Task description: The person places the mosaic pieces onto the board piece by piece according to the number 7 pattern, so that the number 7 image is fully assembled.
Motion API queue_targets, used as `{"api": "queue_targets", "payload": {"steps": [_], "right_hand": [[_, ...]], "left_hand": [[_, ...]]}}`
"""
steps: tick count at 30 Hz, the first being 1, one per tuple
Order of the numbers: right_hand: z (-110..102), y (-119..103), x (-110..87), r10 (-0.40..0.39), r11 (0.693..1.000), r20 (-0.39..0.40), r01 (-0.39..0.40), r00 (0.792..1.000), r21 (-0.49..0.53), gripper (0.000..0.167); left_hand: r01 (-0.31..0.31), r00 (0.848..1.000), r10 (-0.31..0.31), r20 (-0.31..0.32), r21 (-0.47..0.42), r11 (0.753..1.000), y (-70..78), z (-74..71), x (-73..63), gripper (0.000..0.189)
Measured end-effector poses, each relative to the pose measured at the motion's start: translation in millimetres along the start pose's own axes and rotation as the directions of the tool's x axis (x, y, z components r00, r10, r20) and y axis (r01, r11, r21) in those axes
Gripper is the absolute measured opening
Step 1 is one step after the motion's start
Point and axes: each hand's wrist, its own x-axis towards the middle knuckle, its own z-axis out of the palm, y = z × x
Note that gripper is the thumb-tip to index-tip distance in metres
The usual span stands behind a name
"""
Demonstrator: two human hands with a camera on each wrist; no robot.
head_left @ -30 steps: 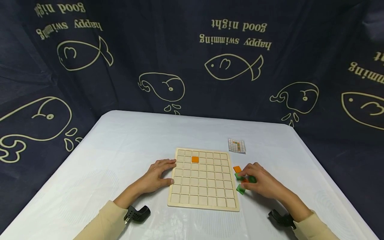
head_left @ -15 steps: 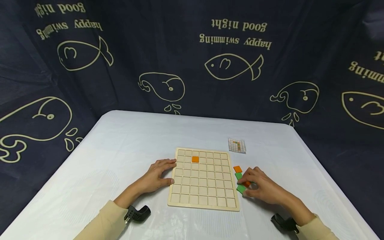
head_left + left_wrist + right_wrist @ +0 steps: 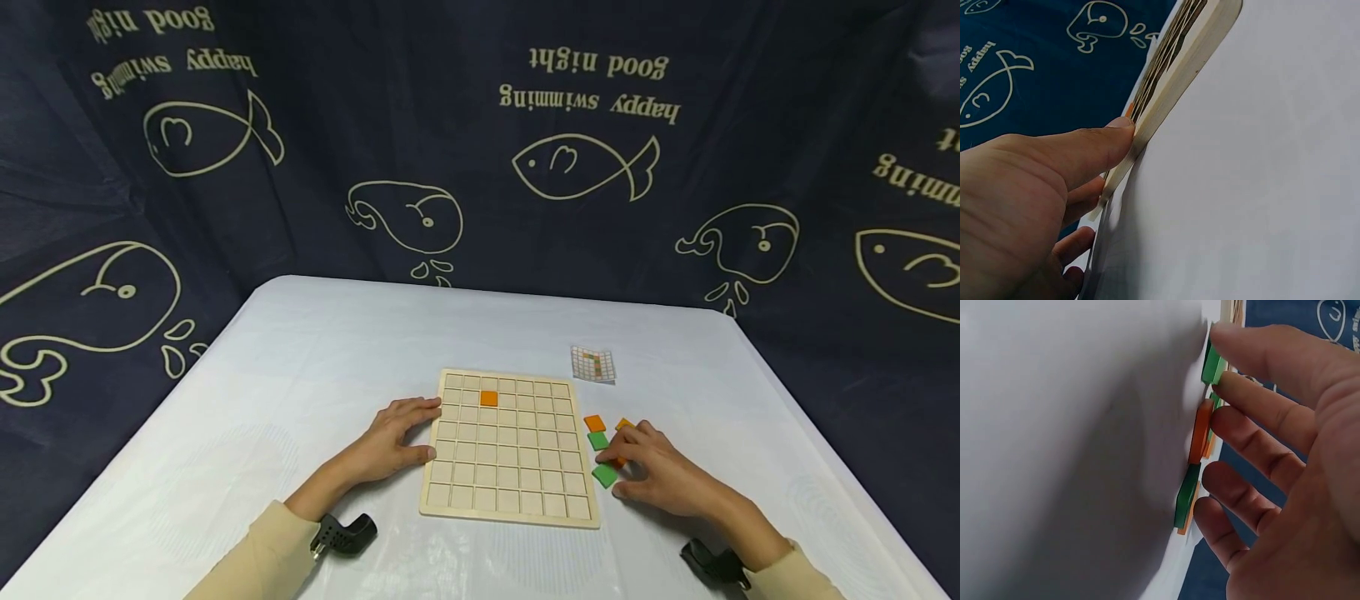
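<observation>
On the middle of the table [image 3: 337,342]: a pale wooden board [image 3: 507,457] lies flat, divided into a grid of squares.
Placed orange tile [image 3: 488,398]: in the board's second row from the far edge, third square from the left edge.
Left hand [image 3: 390,442]: at the board's left edge, fingers fairly straight and thumb spread away from them; the tips touch the edge without gripping.
Right hand [image 3: 660,471]: above the loose tiles, just off the board's right edge; fingers a little bent and parted, no tile visibly pinched. Thumb and index tips are close to the near green tile [image 3: 604,476]; I cannot tell if they touch it.
Also by the right edge: a far orange tile [image 3: 595,423], a middle green tile [image 3: 597,441] just nearer, a red-orange tile [image 3: 1199,434] and a dark green tile [image 3: 1186,497] under the fingers, and an outer orange tile [image 3: 625,423] partly hidden.
Beyond the board's far right corner: a small card [image 3: 592,365] printed with a grid.
Past the table's far edge: dark cloth [image 3: 450,108] with fish and whales.
</observation>
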Motion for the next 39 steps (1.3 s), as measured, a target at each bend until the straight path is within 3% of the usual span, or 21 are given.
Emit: {"api": "queue_targets", "payload": {"steps": [9, 30, 39], "right_hand": [[-1.6, 0.2, -5.4, 0.094, 0.995, 0.029, -0.095, 0.995, 0.022, 0.028], [1.6, 1.7, -8.1, 0.113, 0.994, 0.014, -0.114, 0.993, 0.007, 0.022], [0.2, -0.1, -7.9, 0.117, 0.993, -0.015, -0.117, 0.993, 0.014, 0.022]], "left_hand": [[0.036, 0.999, -0.036, 0.019, -0.019, 0.999, 0.6, -0.8, -0.1, 0.061], [0.008, 1.0, -0.008, 0.001, 0.004, 1.0, 0.0, 0.1, -0.1, 0.061], [0.025, 1.0, -0.025, 0.008, -0.006, 1.0, -0.8, 0.5, 0.1, 0.061]]}}
